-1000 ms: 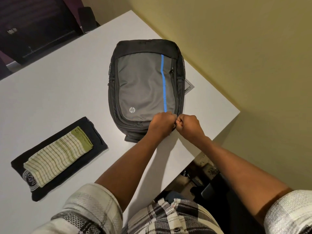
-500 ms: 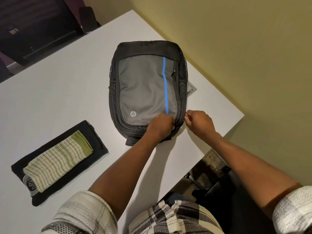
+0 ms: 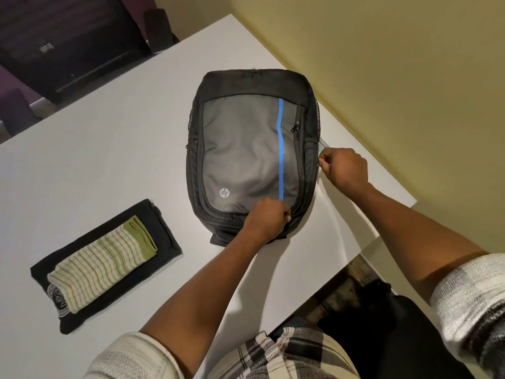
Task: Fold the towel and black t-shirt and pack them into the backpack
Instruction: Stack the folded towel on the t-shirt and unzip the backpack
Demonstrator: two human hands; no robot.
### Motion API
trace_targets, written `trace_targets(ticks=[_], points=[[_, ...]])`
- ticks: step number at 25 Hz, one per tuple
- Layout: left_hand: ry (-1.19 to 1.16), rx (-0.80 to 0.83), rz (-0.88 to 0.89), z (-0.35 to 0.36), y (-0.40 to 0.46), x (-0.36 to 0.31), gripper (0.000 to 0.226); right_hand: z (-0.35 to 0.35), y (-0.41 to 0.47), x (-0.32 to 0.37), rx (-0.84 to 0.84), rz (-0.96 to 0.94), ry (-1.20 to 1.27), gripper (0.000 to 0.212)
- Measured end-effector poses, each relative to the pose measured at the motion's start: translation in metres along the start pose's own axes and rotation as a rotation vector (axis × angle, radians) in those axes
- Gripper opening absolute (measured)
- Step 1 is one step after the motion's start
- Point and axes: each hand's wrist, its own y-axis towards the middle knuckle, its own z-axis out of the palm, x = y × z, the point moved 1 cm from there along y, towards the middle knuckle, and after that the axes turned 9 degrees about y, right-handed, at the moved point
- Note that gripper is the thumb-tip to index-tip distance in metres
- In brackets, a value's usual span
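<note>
A grey and black backpack (image 3: 246, 149) with a blue stripe lies flat on the white table (image 3: 95, 160). My left hand (image 3: 266, 218) pinches its near edge by the zipper track. My right hand (image 3: 343, 168) pinches a zipper pull on the backpack's right side, about halfway up. To the left, a folded green-striped towel (image 3: 101, 263) lies on top of a folded black t-shirt (image 3: 161, 236), apart from the backpack.
A yellow wall (image 3: 396, 77) runs close along the table's right edge. Dark furniture (image 3: 68, 42) stands beyond the far left corner. Below the table's near right corner there is dark floor and a black object (image 3: 382, 318).
My right hand has slid the zipper pull from the backpack's near corner up along its right side. The left hand has stayed gripping the near edge.
</note>
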Motion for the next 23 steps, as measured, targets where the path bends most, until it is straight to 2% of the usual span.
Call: trace_targets(ticks=[6, 10, 15, 21, 23], points=[[0.011, -0.009, -0.016, 0.005, -0.002, 0.002, 0.021, -0.004, 0.031, -0.001, -0.027, -0.009, 0.016, 0.013], [0.028, -0.029, -0.035, 0.004, -0.006, 0.000, 0.023, -0.002, 0.035, 0.003, 0.005, 0.073, 0.012, 0.018], [-0.136, -0.111, -0.063, -0.007, -0.019, 0.009, 0.015, 0.000, 0.016, 0.027, -0.097, 0.075, 0.124, 0.029], [-0.163, -0.351, -0.155, -0.021, -0.062, 0.062, 0.014, 0.012, -0.014, 0.082, -0.160, -0.015, 0.225, 0.025], [-0.161, -0.450, -0.216, -0.024, -0.085, 0.086, 0.034, 0.019, -0.022, 0.107, -0.173, -0.057, 0.280, 0.025]])
